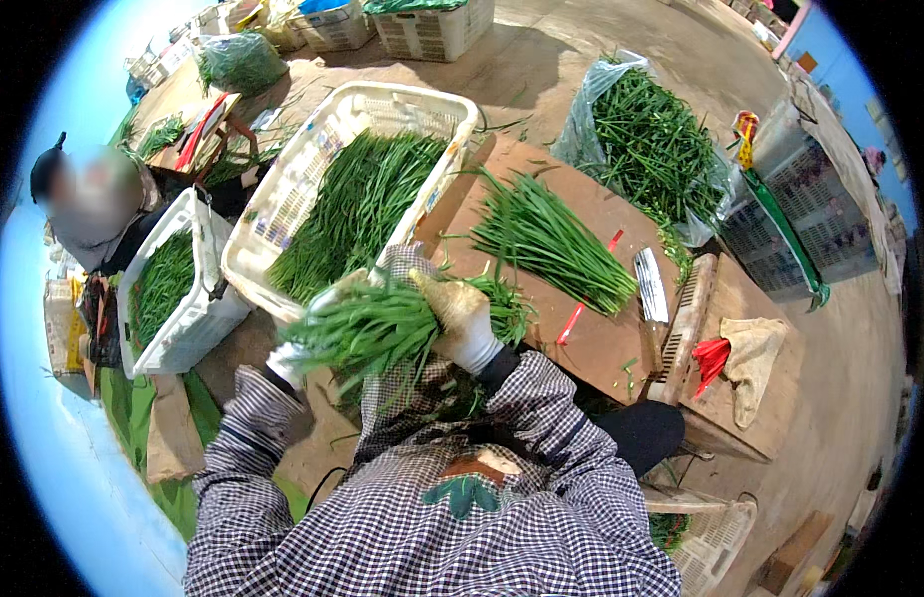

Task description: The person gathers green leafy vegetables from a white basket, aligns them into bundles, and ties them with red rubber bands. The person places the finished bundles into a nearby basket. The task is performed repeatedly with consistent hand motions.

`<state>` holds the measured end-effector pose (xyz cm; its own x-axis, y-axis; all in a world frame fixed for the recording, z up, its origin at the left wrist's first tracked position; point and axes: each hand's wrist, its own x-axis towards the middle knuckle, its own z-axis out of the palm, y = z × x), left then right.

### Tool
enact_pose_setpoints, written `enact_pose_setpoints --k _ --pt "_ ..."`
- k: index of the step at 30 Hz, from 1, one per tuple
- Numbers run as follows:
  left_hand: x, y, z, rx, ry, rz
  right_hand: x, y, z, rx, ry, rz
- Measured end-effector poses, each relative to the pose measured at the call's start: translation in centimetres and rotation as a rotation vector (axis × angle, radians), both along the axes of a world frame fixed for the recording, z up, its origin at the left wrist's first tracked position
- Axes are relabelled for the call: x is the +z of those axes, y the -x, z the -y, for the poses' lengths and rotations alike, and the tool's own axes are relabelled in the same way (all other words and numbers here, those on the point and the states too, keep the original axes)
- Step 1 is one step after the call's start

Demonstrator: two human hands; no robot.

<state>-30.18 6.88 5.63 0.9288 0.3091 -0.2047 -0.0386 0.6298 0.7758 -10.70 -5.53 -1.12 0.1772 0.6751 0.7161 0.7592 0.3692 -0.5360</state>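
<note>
Between my hands, above my lap, is a loose bunch of garlic chives (376, 321). My right hand (462, 317), in a soiled white glove, grips the bunch at its right end with the thumb on top. My left hand (286, 363), also gloved, is at the leafy left side; leaves cover most of it, so its grip is hidden. A neater bundle of chives (555, 239) lies on the brown board (521, 157) to the right, across a red tie strip (571, 322). Beside the bundle rests a broad-bladed knife (650, 287).
A large white crate (462, 119) with chives stands ahead, a smaller crate (182, 358) at left beside another person (96, 209). A plastic bag (581, 127) of chives sits beyond the board. A cloth (749, 358) and red strips (709, 362) lie on a wooden surface (768, 425) at right.
</note>
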Motion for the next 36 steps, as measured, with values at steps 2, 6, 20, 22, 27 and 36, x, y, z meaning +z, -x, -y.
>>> enact_pose_setpoints --k 2,6,20,22,27,36 --pt "-2.7 -4.0 1.4 0.226 -0.334 -0.018 0.3 -1.0 -0.8 -0.068 -0.031 -0.04" --pt "-5.5 -13.2 4.1 0.54 -1.026 -0.099 2.3 -3.3 -1.7 -0.031 0.195 -0.17" --pt "-0.7 -20.1 2.9 0.146 -1.085 0.116 0.7 -10.6 -0.7 -0.237 0.286 0.442" --pt "-2.0 -21.0 3.6 0.326 -0.994 0.304 0.0 -10.3 -0.6 -0.227 0.652 0.426" --pt "0.0 -19.8 3.2 0.372 -0.753 0.221 0.4 -8.5 1.1 -0.391 0.523 0.266" --pt "-2.4 -11.9 -7.5 0.595 -0.065 0.285 -3.8 0.7 4.4 -0.259 0.999 0.161"
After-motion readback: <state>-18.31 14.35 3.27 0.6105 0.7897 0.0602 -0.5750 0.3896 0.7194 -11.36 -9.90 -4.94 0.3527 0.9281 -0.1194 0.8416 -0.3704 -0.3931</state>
